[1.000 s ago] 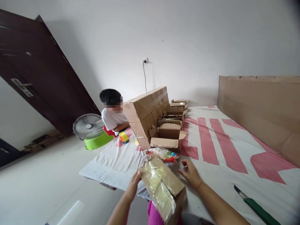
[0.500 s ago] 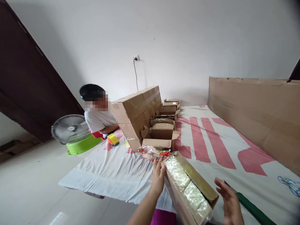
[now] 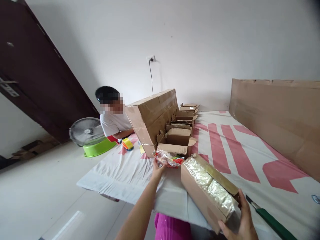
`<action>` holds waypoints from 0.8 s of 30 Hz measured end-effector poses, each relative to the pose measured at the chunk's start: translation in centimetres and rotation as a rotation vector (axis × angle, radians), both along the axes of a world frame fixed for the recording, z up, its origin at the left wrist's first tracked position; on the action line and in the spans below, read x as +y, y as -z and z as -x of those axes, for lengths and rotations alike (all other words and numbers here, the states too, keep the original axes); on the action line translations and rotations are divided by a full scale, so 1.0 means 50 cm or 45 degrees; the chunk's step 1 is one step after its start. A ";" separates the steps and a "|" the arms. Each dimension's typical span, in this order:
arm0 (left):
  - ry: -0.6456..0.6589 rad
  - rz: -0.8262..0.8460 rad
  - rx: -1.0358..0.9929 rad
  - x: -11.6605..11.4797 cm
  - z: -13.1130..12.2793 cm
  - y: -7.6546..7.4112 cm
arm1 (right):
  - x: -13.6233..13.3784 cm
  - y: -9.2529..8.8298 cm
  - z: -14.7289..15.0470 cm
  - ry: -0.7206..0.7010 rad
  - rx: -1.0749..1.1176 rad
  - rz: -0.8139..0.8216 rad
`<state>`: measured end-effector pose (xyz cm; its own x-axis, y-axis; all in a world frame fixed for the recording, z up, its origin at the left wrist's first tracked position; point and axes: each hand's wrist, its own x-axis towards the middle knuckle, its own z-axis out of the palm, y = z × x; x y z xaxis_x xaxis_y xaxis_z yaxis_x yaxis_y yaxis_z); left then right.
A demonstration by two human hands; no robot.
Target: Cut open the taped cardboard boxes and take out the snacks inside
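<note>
A long open cardboard box [image 3: 197,196] lies at a slant near the table's front edge, filled with shiny, clear-wrapped contents [image 3: 212,186]. Around its near right end my right hand [image 3: 241,220] is closed, thumb on the end face and fingers on the far side. My left hand [image 3: 159,169] reaches to a crinkled clear plastic packet [image 3: 168,159] with red printing, its thumb and fingers at the packet's left edge; part of the grip is hidden. A green-handled knife [image 3: 272,221] rests just right of my right hand.
Open cardboard boxes [image 3: 173,148] stand in a row beyond the packet, beside a wall of stacked closed boxes [image 3: 155,115]. Yellow tape [image 3: 127,143] lies at left, near a person in a white shirt [image 3: 112,125]. Behind are a fan [image 3: 87,131] and a large cardboard panel [image 3: 272,113].
My left hand has moved off the box's far end, leftward to the plastic packet. My right hand has come in and closed on the box's near end. The view has shifted slightly.
</note>
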<state>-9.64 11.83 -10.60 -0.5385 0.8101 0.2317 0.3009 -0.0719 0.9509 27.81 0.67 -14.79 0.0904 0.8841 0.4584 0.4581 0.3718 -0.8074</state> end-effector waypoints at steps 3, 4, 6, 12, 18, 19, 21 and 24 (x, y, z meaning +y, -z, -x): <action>0.091 0.034 -0.028 0.020 0.033 -0.010 | 0.020 -0.013 -0.039 -0.031 0.121 0.147; 0.100 0.048 -0.017 0.023 0.040 -0.012 | 0.027 -0.018 -0.055 -0.046 0.170 0.169; 0.085 0.071 0.029 0.022 0.050 -0.016 | 0.039 -0.027 -0.089 -0.070 0.260 0.178; 0.016 0.154 0.134 0.016 0.056 -0.023 | 0.054 -0.033 -0.167 -0.040 0.374 0.232; -0.128 0.270 0.131 0.058 0.031 -0.016 | 0.052 0.013 -0.177 0.016 0.379 0.303; -0.134 0.263 0.124 0.062 0.028 -0.012 | 0.050 0.021 -0.175 0.007 0.382 0.301; -0.134 0.225 0.108 0.058 0.024 -0.001 | 0.043 0.037 -0.168 -0.011 0.400 0.290; -0.107 0.145 0.079 0.029 0.024 0.020 | 0.033 0.058 -0.156 -0.088 0.396 0.313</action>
